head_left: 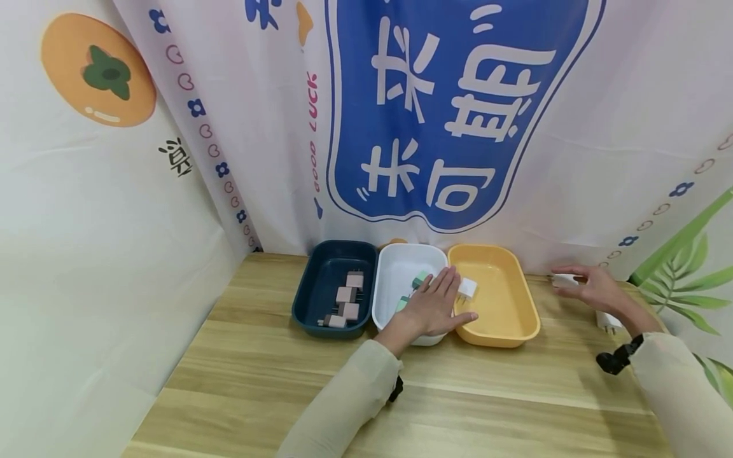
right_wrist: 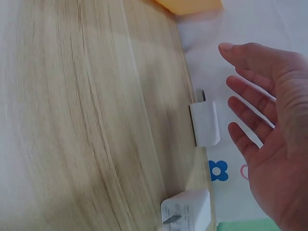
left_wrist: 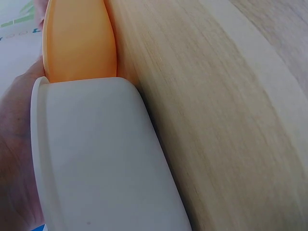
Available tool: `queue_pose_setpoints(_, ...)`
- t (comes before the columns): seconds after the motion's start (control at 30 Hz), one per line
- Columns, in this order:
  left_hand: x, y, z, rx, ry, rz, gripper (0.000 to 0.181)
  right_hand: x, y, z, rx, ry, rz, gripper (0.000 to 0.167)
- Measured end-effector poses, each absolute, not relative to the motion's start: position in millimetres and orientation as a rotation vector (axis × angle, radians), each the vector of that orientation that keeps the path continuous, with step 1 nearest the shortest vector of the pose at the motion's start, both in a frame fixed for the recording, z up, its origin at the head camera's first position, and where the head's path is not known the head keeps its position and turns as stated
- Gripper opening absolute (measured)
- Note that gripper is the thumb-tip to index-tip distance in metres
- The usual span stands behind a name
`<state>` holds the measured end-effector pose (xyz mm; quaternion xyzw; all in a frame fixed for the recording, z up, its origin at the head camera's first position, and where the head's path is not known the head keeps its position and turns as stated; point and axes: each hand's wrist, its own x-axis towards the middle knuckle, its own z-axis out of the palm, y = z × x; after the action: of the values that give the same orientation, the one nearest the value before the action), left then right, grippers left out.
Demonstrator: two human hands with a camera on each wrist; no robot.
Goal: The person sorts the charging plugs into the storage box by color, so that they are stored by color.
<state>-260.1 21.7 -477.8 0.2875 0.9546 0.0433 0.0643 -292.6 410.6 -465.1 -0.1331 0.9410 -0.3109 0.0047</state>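
Note:
My left hand [head_left: 433, 309] lies with straight fingers over the right side of the white tray [head_left: 382, 273], beside the yellow tray [head_left: 506, 321]. Green plug chargers [head_left: 420, 278] sit in the white tray, partly hidden by that hand. Just past its fingertips, a white plug charger [head_left: 467, 287] is in the yellow tray. At the back right my right hand [head_left: 592, 292] hovers, fingers loosely bent and thumb apart. In the right wrist view, a white charger [right_wrist: 206, 122] stands near those fingers, with a gap visible between them. Another white charger [right_wrist: 186, 211] is closer to the wrist.
On the left stands a dark blue tray [head_left: 303, 296] with several pink chargers [head_left: 347, 294]. The three trays sit side by side on the wooden table [head_left: 240, 375]. Behind them hangs a printed curtain [head_left: 280, 191], close to the table's back edge.

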Motion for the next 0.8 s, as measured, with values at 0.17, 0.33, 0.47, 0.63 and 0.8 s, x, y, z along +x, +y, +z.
queue_pose_setpoints(0.17, -258.7, 21.2, -476.2, 0.869, 2.885, 0.122, 0.098, -294.9, 414.3, -468.7, -0.389, 2.968, -0.927, 0.058)
queue_pose_setpoints(0.33, -258.5, 21.2, -475.9, 0.87, 2.884, 0.126, 0.097, -298.5, 418.7, -471.9, -0.368, 2.949, -0.902, 0.062)
queue_pose_setpoints(0.47, -260.3, 21.7, -477.8, 0.859, 2.874, 0.129, 0.097, -301.6, 421.5, -475.1, -0.377, 2.935, -0.893, 0.064)
queue_pose_setpoints(0.63, -264.4, 23.3, -481.1, 0.846, 2.843, 0.139, 0.098, -304.8, 424.5, -480.6, -0.383, 2.931, -0.885, 0.065)
queue_pose_setpoints(0.8, -265.3, 24.2, -483.3, 0.844, 2.845, 0.136, 0.098, -305.2, 426.6, -484.3, -0.329, 2.925, -0.866, 0.067)
